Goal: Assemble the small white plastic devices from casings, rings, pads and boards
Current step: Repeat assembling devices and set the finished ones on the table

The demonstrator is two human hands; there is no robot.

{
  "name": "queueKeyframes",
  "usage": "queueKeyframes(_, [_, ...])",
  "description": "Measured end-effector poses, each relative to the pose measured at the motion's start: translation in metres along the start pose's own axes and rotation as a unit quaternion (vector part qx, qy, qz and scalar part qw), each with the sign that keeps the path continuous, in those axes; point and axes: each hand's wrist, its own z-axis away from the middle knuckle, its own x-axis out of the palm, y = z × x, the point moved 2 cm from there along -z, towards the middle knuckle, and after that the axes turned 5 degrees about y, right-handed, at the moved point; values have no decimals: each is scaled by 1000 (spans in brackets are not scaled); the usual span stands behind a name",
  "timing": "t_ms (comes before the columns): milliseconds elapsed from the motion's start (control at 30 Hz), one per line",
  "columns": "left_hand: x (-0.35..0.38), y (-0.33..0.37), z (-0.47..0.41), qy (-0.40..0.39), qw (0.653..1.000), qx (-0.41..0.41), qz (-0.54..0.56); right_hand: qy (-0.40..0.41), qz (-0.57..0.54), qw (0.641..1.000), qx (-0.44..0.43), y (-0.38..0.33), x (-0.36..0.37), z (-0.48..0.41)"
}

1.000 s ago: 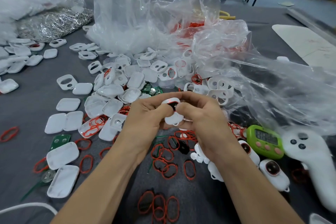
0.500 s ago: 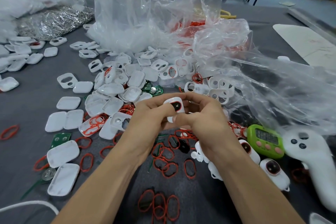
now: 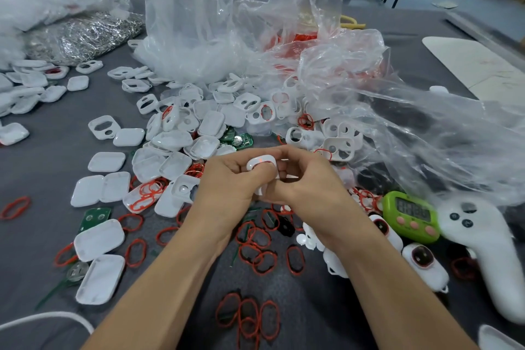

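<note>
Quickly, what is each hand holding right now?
Left hand: fingers curled round the white device.
Right hand: fingers pinch the same white device.

Between the earlier frames and the present one, the white device (image 3: 260, 164) has been reoriented in the grip. One second ago it stood nearly upright between the two hands, its full length exposed. Half a second ago its face was turned toward the camera, with the dark pad and red ring (image 3: 259, 162) plainly in view. It now lies flatter and deeper in the grip. The left hand (image 3: 224, 190) and right hand (image 3: 312, 193) have closed tighter around it, the right thumb has moved across its face, and only the upper edge and a sliver of red remain visible.
</note>
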Motion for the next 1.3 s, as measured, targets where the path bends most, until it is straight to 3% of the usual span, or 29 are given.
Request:
queueKeyframes(133, [-2,-1,1,-67,996,-50,27,13,25,1000,8,-1,-8,0])
queueKeyframes(300, [0,3,1,-72,987,-98,102,46,108,993,8,-12,-10,4])
queueKeyframes(400, [5,4,8,-81,985,-97,120,117,294,946,-71,-22,-6,18])
queueKeyframes(500, [14,5,21,-161,972,-101,141,152,363,912,-119,-27,-4,45])
queueKeyframes(567, [15,3,27,-181,982,-38,32,181,378,902,-105,-29,-22,66])
queueKeyframes(633, [11,2,28,-100,983,57,-146,180,442,877,-57,-32,-45,86])
queueKeyframes(767, [2,4,30,52,924,146,-350,140,611,779,-1,-37,-69,115])
queueKeyframes(800, [1,3,29,65,914,153,-369,140,606,783,-5,-39,-72,118])
queueKeyframes(900, [-4,-3,25,88,882,152,-438,169,517,839,-18,-44,-73,114])
queueKeyframes(1067, [-24,-5,14,110,802,135,-571,107,491,864,-16,-39,-43,54])
queueKeyframes(1200, [-33,-9,12,85,803,125,-577,63,525,849,3,-29,-27,-15])
queueKeyframes(1300, [-29,-10,10,26,847,164,-506,62,544,837,6,-26,-19,-54])
